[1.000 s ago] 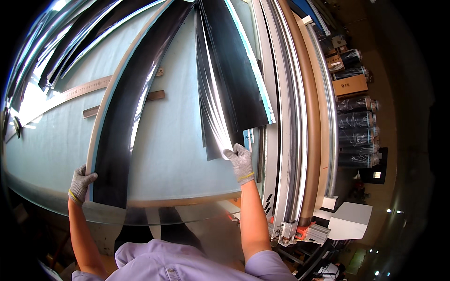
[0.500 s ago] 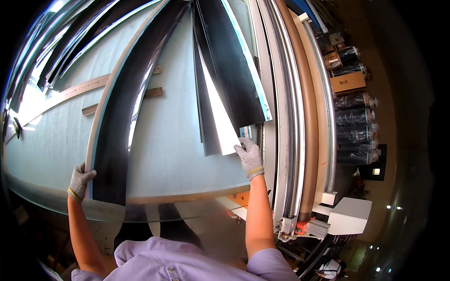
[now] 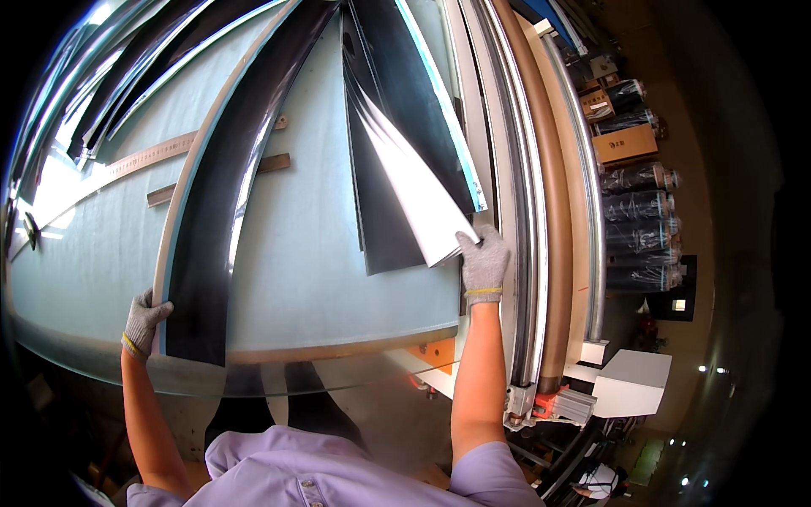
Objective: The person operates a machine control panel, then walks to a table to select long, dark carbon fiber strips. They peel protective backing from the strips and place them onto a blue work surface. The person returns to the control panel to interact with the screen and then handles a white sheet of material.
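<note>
My left hand (image 3: 147, 321), in a grey knit glove, is closed on the near end of a long black strip (image 3: 215, 203) with a pale blue edge. This strip runs away from me across the light blue tabletop (image 3: 317, 287). Between the fingers of my right hand (image 3: 486, 264), gloved alike, is the near corner of a white-faced sheet (image 3: 414, 194), whose loose end is lifted and turned to the right. Beneath it lies a dark sheet (image 3: 384, 241). A wider black strip (image 3: 418, 110) with a light blue edge reaches close to my right hand.
A metal rail (image 3: 525, 253) and a brown roller (image 3: 553, 211) run along the table's right side. A long ruler (image 3: 152, 158) and a short brown bar (image 3: 274, 163) lie under the left strip. More dark strips (image 3: 139, 84) are at far left. Wrapped rolls (image 3: 638, 207) are stacked beyond the roller.
My right hand has moved right with the sheet's corner, so more of its white face shows. My left hand has stayed almost in place on its strip.
</note>
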`<state>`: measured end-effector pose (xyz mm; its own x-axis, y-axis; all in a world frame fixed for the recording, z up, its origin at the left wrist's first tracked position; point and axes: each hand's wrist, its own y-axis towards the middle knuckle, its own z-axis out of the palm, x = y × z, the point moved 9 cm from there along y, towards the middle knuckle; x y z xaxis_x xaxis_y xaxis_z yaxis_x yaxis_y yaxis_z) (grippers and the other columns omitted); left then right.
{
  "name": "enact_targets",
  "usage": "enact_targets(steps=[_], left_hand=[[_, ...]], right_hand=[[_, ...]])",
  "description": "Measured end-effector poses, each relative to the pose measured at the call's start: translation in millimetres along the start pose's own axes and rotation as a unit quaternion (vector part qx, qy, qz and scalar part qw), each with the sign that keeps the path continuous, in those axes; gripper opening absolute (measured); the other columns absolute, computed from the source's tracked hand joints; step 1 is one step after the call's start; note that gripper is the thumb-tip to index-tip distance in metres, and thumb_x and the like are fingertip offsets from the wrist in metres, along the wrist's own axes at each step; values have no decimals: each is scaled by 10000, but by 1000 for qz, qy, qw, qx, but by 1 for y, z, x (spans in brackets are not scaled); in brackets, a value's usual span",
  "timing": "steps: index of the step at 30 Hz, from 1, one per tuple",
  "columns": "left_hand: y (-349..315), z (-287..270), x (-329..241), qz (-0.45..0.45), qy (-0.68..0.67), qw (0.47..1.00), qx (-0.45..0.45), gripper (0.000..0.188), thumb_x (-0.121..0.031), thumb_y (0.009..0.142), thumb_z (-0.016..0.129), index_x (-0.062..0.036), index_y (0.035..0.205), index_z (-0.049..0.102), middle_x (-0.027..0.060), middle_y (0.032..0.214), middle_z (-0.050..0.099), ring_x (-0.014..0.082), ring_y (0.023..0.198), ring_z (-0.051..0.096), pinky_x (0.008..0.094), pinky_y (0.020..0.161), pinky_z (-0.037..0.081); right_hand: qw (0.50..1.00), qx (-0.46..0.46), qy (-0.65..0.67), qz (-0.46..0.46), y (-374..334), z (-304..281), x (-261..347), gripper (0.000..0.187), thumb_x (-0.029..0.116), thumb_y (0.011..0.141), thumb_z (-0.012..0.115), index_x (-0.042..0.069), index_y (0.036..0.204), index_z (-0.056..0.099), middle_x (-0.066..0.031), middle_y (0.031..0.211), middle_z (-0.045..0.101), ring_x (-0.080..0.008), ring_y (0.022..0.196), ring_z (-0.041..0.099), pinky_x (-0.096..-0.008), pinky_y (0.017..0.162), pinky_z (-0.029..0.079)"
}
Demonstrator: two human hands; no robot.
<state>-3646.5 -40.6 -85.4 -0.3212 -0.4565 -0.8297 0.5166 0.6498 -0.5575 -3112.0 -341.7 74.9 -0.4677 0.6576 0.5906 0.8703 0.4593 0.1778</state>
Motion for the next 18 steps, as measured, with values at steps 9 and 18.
enact_targets(steps=[9, 18], left_hand=[[-3, -1, 0, -3, -7, 1000, 16, 393, -71, 804, 699, 64, 1170, 647, 37, 984, 688, 109, 895, 622, 279, 859, 503], [-1, -10, 8, 5, -8, 1000, 7, 388, -58, 815, 692, 61, 1181, 642, 47, 999, 695, 118, 890, 636, 289, 863, 517]], right_hand=[[990, -123, 56, -33, -66, 42, 12, 104, 73, 951, 646, 3, 995, 709, -28, 599, 618, -95, 487, 568, -270, 504, 461], [960, -11, -13, -279, -114, 93, 61, 596, 144, 769, 824, 61, 1318, 606, -220, 1424, 506, -380, 1196, 597, -401, 940, 530]])
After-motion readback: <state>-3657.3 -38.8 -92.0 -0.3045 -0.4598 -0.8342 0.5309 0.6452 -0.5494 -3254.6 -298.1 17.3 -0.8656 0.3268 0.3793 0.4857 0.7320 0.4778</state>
